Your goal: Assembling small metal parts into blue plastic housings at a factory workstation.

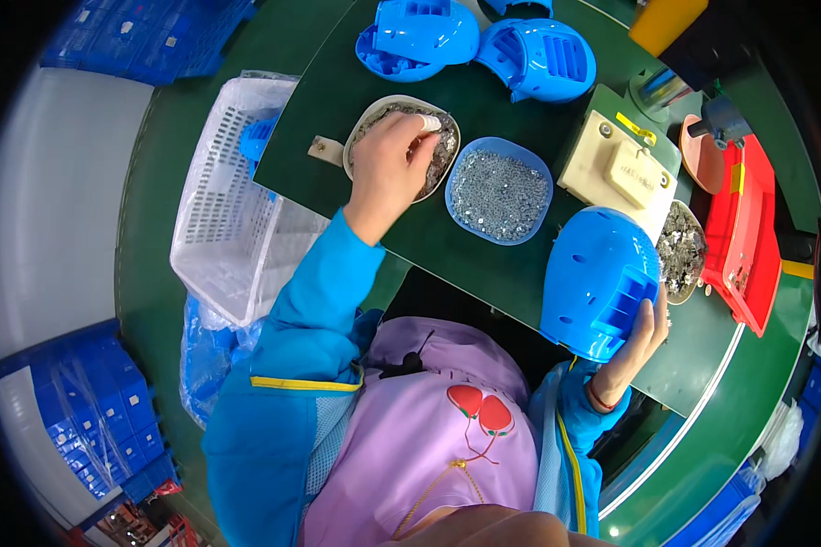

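Note:
My left hand reaches down into a cream bowl of small dark and silvery parts. Its fingers are bent together, a white wrap around one of them; whatever they pinch is hidden. Beside that bowl sits a blue square dish filled with tiny shiny pieces. In my right hand is a smooth blue plastic housing with slots and small holes, gripped at its right side over the table's near edge. The fingers under the housing are hidden.
More blue housings lie at the back of the green table. Right of the dish stands a cream block fixture. Another bowl of small parts and a red bin are farther right. A white basket stands left of the table.

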Demonstrator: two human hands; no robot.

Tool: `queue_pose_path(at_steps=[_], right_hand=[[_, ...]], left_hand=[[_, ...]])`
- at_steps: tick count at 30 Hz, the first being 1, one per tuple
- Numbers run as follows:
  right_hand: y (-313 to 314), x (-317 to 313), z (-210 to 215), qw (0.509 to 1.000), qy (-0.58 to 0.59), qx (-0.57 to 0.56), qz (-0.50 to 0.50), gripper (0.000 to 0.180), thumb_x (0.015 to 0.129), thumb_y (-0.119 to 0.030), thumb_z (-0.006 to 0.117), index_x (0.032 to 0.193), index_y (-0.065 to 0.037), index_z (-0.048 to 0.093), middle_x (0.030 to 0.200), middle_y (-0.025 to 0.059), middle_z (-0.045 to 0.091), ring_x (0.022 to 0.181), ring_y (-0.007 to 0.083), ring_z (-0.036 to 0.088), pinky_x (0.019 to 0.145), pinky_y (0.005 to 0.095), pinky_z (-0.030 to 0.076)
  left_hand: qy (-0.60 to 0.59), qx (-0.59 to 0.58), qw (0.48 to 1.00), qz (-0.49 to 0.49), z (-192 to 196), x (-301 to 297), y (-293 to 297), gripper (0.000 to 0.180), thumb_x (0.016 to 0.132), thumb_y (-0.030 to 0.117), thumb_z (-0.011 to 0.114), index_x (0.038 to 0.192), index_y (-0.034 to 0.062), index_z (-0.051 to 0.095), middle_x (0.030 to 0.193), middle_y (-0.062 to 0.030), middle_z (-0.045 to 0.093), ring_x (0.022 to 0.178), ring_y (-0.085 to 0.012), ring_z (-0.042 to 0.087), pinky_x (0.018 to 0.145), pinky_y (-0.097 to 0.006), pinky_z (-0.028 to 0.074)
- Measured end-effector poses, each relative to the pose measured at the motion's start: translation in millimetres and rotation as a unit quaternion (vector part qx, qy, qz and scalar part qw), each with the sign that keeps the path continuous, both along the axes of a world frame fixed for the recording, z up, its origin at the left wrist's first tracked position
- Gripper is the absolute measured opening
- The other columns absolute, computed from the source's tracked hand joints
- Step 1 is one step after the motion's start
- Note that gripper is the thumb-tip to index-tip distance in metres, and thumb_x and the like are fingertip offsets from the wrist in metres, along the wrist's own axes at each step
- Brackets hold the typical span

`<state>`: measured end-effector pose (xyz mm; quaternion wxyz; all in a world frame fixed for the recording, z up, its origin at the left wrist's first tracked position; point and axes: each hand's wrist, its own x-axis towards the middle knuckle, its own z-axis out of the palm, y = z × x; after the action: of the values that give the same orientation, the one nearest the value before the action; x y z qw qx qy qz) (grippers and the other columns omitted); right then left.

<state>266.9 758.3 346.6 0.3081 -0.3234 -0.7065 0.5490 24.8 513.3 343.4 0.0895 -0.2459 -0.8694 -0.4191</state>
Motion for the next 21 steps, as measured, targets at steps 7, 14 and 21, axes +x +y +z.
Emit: queue_pose_path(at_steps=[7,14,21], right_hand=[[-2.3,-4.4,7.0,0.996,-0.010,-0.024,0.082,0.057,0.099,-0.029,0.051,0.140,0.009,0.046,0.130,0.0176,0.056,0.120,0.0226,0.052,0.106,0.0347,0.037],[-5.2,-8.4,5.4,0.996,-0.015,-0.010,0.082,0.055,0.098,-0.027,0.049,0.138,0.012,0.047,0.122,0.0184,0.060,0.113,0.0222,0.055,0.101,0.0334,0.040],[-9.9,-19.0,11.9,0.990,-0.014,0.004,0.140,0.053,0.095,-0.022,0.051,0.137,0.011,0.049,0.127,0.0215,0.060,0.117,0.0263,0.057,0.103,0.0375,0.042]], left_hand=[[0.085,-0.115,0.989,-0.043,-15.7,-20.2,14.0,0.020,0.078,0.008,0.075,0.097,0.0025,0.069,0.088,-0.0104,0.062,0.070,-0.0266,0.063,0.065,-0.038,0.050],[0.007,-0.043,0.999,-0.016,-7.6,-20.3,-3.3,0.013,0.082,0.004,0.072,0.095,0.0016,0.070,0.087,-0.0098,0.069,0.074,-0.0192,0.068,0.066,-0.032,0.053],[-0.206,0.094,0.974,0.006,-10.4,-20.1,-28.6,0.012,0.090,0.002,0.067,0.101,-0.0021,0.069,0.091,-0.0108,0.074,0.076,-0.0139,0.069,0.065,-0.025,0.053]])
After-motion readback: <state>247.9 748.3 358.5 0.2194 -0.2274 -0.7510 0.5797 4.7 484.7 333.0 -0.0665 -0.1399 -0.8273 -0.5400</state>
